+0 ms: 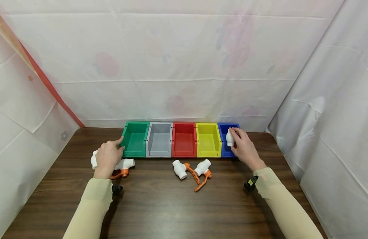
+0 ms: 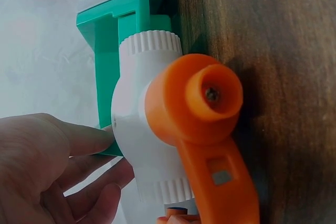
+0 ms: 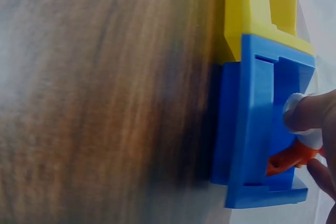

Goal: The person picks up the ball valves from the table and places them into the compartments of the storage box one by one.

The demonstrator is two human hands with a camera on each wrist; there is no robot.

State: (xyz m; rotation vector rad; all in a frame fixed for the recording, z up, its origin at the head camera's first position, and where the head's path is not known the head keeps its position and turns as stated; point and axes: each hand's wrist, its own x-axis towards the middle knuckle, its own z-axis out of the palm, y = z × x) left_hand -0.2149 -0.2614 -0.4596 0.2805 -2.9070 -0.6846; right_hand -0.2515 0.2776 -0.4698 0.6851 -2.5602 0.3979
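My right hand (image 1: pixel 246 149) pinches a white plastic ball valve (image 1: pixel 229 137) over the blue bin (image 1: pixel 221 132). In the right wrist view, this valve's orange lever (image 3: pixel 289 158) hangs inside the bin's front wall. My left hand (image 1: pixel 107 157) reaches to the left side of the green bin (image 1: pixel 134 154), its fingertips touching the wall, the fingers loosely bent. Below that hand lies another ball valve (image 1: pixel 125 163) with an orange lever, large in the left wrist view. A further white valve (image 1: pixel 94 160) is partly hidden behind the left hand.
Grey (image 1: pixel 159 153), red (image 1: pixel 184 153) and yellow (image 1: pixel 208 153) bins stand in a row between the green and blue ones. Two ball valves, one left (image 1: pixel 179 169) and one right (image 1: pixel 203 167), lie before them on the wooden table (image 1: pixel 160 205). Pale curtains (image 1: pixel 184 66) close off the back and sides.
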